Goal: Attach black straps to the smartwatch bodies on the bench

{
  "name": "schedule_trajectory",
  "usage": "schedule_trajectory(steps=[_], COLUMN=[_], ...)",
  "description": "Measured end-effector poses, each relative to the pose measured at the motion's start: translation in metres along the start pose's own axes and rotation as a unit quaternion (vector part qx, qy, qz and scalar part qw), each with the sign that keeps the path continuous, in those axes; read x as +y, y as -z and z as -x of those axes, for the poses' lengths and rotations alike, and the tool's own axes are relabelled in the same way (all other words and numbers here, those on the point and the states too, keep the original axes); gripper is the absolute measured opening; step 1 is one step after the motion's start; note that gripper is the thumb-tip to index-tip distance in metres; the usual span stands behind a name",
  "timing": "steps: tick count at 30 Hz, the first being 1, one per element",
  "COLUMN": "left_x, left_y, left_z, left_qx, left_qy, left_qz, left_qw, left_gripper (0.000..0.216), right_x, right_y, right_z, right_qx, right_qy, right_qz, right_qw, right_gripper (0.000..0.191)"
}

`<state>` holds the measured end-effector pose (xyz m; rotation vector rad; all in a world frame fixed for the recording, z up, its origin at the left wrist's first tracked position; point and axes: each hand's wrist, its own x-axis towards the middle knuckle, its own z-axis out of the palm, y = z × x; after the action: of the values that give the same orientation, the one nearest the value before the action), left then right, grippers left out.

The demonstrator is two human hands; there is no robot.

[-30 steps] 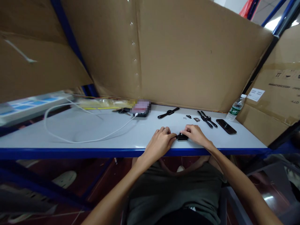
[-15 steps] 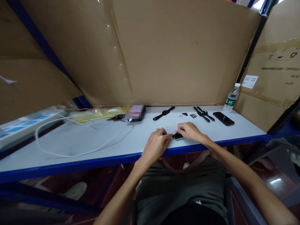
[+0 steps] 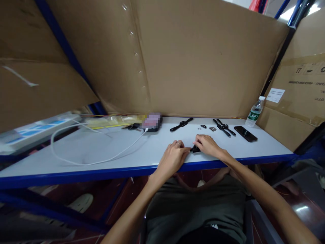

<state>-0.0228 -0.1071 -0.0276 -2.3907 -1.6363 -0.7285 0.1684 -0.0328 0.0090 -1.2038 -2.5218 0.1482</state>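
At the table's front edge lies a black spokeshave [image 3: 195, 149], mostly covered by my fingers. My left hand [image 3: 173, 156], with a ring on one finger, pinches its left end. Closed over the middle and right part is my right hand [image 3: 208, 145], fingertips pressed down on top; what small part they touch is hidden. Beyond the hands rest a black spokeshave body [image 3: 181, 124], a small black cap piece [image 3: 203, 126], a grey metal blade [image 3: 212, 129] and tiny silver screws [image 3: 199, 128]. Two more black spokeshaves [image 3: 223, 127] lie side by side to the right.
A dark phone [image 3: 245, 134] and a water bottle [image 3: 255, 112] stand at the right. On the left are a device with a white cable [image 3: 111, 158], keys [image 3: 132, 126], yellow plastic packaging [image 3: 114, 121] and a power strip [image 3: 40, 132]. Cardboard [image 3: 193, 67] walls the back.
The camera view has shifted, so everything sits slightly further right in the picture. Both hands stay at the spokeshave, with only slight finger movement.
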Motion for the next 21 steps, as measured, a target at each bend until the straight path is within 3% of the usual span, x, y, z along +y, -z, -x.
schedule_trajectory(steps=[8,15,21], left_x=[0.003,0.007,0.011], left_y=[0.001,0.007,0.014], left_z=[-0.001,-0.002,-0.003], left_qx=[-0.005,-0.013,-0.019], left_qy=[0.002,-0.001,0.002], left_qz=[-0.004,-0.010,-0.006], left_qw=[1.000,1.000,1.000], left_gripper=[0.027,0.029,0.030], right_x=[-0.020,-0.028,-0.029], right_y=[-0.005,0.004,0.010], right_z=[0.010,0.004,0.006], right_qx=[0.015,-0.006,-0.018], right_qy=[-0.041,-0.111,-0.126], right_qz=[0.161,0.181,0.187], right_qw=[0.986,0.977,0.974], right_gripper=[0.036,0.038,0.038])
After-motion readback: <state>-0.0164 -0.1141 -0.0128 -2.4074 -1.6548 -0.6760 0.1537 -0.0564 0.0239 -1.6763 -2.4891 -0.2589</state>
